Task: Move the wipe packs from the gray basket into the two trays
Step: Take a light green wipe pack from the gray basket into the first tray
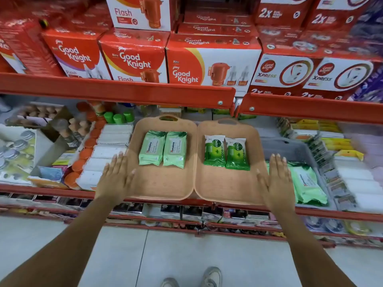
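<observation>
Two trays sit side by side on the shelf, each holding two packs; more soft, light wipe packs [308,183] lie in the gray basket [290,148] at the shelf's right end. My left hand [116,179] and right hand [275,181] are flat, empty. I'd pinch a pack across its width, since the film looks slippery.

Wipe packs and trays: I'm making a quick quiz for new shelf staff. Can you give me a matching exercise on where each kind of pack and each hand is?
Column 1:
1. Himalaya packs
2. Dettol packs
3. left hand
4. right hand

Column 2:
A. flat on the right tray's outer edge
B. side by side in the left tray
C. flat on the left tray's outer edge
D. side by side in the right tray

Pairs: 1-B, 2-D, 3-C, 4-A
</observation>
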Available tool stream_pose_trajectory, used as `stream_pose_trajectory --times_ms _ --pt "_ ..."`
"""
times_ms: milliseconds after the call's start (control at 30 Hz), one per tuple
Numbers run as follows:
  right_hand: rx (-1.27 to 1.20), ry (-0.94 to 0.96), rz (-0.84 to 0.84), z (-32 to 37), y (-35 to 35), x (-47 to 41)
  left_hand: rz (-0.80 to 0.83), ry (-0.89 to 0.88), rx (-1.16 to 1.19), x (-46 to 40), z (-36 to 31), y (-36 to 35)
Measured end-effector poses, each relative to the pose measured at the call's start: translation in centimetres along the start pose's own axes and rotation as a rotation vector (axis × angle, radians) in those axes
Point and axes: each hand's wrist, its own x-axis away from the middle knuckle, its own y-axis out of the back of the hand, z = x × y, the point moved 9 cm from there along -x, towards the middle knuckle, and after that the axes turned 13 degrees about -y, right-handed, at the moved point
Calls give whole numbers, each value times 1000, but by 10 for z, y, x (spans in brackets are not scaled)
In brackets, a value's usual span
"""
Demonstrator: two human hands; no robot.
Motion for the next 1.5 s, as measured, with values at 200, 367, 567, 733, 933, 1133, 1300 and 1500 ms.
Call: stream_pose_trajectory --times_ms 200,367,567,733,933,1133,1300,1500 --pt "21 -143 154 -55 -16 -20 10 30 -109 1 6 -10" --pt "132 -179 256 -66 -22 -28 3 24 -137 2 7 -9" --pt "324 -149 339 -59 -25 -41 -9 39 -152 2 9 -9" --pt "393 -93 327 -53 -26 -43 -37 36 -148 3 9 -9" --pt "88 -94 211 -57 -9 -44 -81 28 -142 4 9 -9" --pt "123 -124 280 -55 -17 -47 -106 18 -129 4 7 -6" --pt "217 -222 400 -60 -30 -48 -114 10 -121 4 7 -6" --pt "412 -197 544 -53 -41 -56 -124 8 -118 4 7 -5"
